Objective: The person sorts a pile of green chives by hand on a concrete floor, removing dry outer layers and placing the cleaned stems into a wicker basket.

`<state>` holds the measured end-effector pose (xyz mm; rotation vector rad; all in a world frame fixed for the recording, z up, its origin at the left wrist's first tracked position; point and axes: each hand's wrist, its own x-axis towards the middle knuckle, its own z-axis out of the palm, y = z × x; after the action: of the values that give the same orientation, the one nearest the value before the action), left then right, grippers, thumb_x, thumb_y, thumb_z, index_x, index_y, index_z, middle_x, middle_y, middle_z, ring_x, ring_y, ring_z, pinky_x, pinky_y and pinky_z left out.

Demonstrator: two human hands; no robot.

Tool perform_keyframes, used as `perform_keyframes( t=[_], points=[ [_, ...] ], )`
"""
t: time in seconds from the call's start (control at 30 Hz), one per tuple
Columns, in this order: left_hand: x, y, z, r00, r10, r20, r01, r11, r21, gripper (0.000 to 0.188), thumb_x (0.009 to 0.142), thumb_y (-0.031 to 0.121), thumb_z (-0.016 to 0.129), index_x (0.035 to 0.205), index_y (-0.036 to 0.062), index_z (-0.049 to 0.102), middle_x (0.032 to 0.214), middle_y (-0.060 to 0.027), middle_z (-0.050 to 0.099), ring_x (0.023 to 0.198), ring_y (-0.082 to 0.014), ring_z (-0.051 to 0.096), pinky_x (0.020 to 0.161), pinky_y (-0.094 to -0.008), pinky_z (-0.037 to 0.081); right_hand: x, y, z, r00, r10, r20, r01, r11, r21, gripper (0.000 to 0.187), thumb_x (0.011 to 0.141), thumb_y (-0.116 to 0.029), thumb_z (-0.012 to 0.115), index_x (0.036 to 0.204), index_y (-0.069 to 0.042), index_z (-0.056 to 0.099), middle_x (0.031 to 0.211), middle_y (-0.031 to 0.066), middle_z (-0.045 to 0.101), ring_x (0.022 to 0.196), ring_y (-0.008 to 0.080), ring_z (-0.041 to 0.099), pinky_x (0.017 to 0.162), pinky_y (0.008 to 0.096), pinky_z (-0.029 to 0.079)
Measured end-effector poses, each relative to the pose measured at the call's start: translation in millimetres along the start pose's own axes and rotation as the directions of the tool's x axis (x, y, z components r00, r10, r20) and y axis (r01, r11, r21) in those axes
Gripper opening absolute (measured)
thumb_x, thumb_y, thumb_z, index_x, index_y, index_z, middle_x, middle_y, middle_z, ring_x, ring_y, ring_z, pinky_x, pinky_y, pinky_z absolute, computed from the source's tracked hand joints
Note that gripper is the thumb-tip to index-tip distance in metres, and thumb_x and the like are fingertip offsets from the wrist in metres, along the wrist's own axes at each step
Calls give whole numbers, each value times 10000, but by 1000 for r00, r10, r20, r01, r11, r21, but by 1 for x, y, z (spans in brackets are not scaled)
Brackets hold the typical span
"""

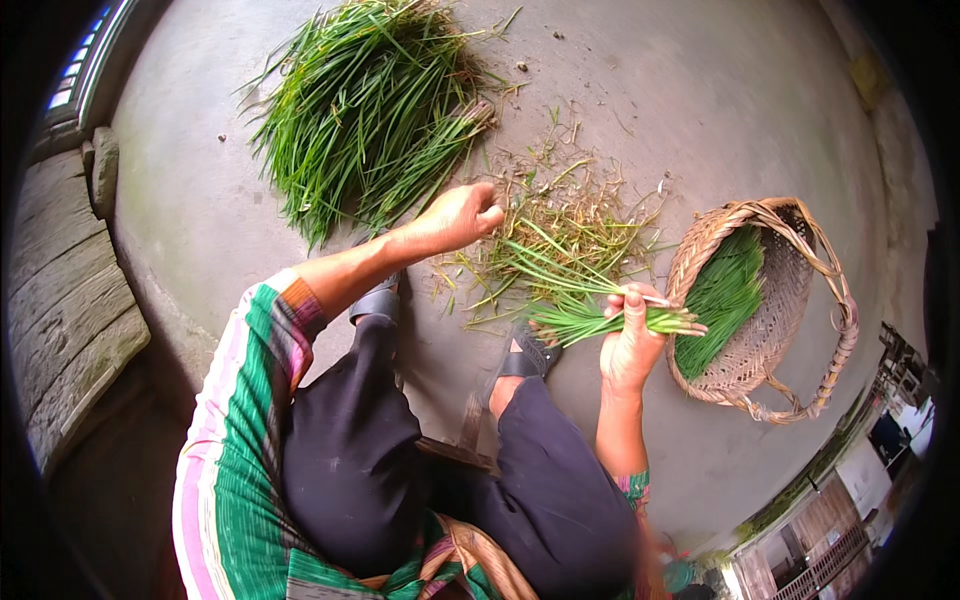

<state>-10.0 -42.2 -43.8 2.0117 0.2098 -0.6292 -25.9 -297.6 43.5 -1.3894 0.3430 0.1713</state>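
Observation:
My right hand [632,340] is closed round a small bunch of chives [572,315], pale stem ends pointing right and green blades to the left. My left hand [462,216] has its fingers curled in above the near-left side of a heap of yellowed trimmings [575,225]; whether anything is pinched in it cannot be made out. Beyond that hand, a large pile of long green chives [365,115] lies on the floor. To the right of my right hand, a woven basket [790,300] leans open toward me with cut-looking green chives [728,300] inside.
A hooped cane handle [848,325] sticks out from the basket's right side. Worn wooden planks [75,310] lie at the left. My sandalled feet [530,352] rest on the concrete floor [720,110], close to the trimmings.

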Motion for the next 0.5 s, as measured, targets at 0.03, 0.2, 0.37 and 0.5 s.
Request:
perform_keyframes(
  t=[0.03,0.2,0.37,0.5],
  points=[
    [2,-15,7,999,-23,37,25,998,-57,266,842,226,482,839,-27,564,718,-156,613,654,-259,593,634,-358,466,0,-3,-1,999,-19,29,18,1000,13,146,814,-98,654,908,-12,581,852,72,589,703,137,571,577,240,458],
    [7,-41,-8,998,58,33,-65,936,345,355,852,368,561,869,22,634,817,-153,622,767,-313,607,677,-414,477,4,-11,2,986,-84,147,90,995,-39,148,845,-140,616,878,-3,569,937,110,586,790,191,586,750,330,479],
    [38,-38,-54,925,282,-256,-158,895,417,189,793,222,623,865,48,635,837,-137,595,776,-315,601,699,-396,484,-16,-1,19,882,311,353,-398,893,208,183,923,-232,493,910,-50,495,798,86,564,721,200,576,738,368,503],
    [63,-52,-46,924,294,-246,-117,828,549,206,770,211,639,903,56,616,880,-119,584,830,-308,592,726,-396,479,-32,21,29,645,638,420,-739,660,133,240,932,-301,475,929,-62,495,690,8,470,540,91,466,507,254,444]
  ],
)
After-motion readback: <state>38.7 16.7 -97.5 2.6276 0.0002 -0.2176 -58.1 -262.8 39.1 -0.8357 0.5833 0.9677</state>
